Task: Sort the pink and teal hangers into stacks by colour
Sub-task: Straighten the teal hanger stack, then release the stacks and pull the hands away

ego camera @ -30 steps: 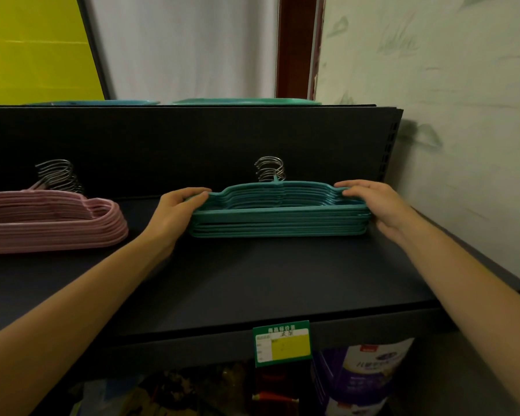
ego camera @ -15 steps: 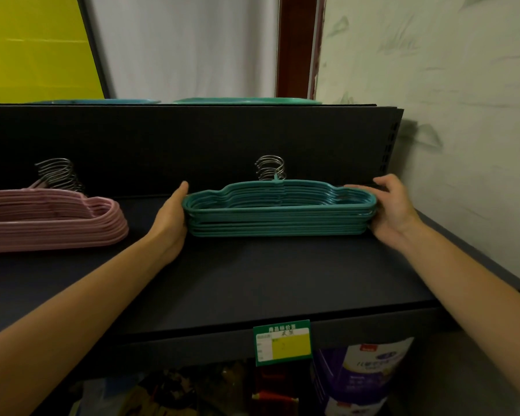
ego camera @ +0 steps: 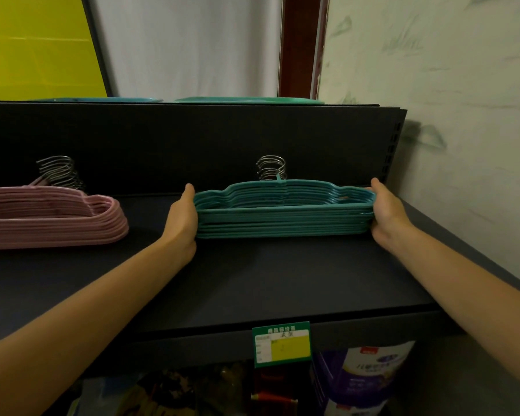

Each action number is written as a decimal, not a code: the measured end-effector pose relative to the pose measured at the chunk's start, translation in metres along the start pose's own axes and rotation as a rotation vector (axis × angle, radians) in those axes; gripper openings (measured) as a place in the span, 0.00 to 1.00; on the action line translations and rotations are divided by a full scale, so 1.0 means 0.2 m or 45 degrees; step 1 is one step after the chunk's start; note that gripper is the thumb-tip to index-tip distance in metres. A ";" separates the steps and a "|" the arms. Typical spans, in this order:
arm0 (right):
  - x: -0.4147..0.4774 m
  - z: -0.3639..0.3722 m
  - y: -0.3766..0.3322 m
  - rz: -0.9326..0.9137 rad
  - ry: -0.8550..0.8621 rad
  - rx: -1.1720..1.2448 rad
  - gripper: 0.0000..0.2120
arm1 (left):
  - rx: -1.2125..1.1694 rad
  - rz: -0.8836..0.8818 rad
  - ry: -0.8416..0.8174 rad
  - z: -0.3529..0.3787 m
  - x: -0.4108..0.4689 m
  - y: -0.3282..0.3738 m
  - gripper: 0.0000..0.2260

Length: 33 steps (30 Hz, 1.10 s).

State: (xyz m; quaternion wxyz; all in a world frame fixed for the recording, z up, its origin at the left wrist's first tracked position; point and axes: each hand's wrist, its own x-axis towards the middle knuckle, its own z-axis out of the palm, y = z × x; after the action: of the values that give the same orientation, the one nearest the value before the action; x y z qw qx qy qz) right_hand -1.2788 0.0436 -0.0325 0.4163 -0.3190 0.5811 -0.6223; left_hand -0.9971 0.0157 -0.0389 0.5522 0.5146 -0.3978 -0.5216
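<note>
Squaring the teal stack (ego camera: 282,219), our left hand (ego camera: 182,219) and right hand (ego camera: 388,213) have moved off its top, flat palms pressing its ends; sorting looks done.

Shelf price tag (ego camera: 280,343) perhaps reads 商品标价签.

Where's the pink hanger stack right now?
Head view: the pink hanger stack lies at the far left of the dark shelf, partly cut by the frame edge, hooks toward the back panel, apart from the teal stack to its right.
</note>
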 end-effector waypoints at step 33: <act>-0.84 1.52 0.14 -0.211 -0.511 -0.456 0.26 | 0.499 0.705 0.727 -1.77 0.21 0.34 0.19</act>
State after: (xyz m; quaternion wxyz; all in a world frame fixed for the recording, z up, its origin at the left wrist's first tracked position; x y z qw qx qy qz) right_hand -0.9307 0.0541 -0.0093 0.4077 -0.5507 0.5598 -0.4659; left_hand -0.6347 0.0233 -0.0307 0.6507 0.6072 -0.4435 -0.1057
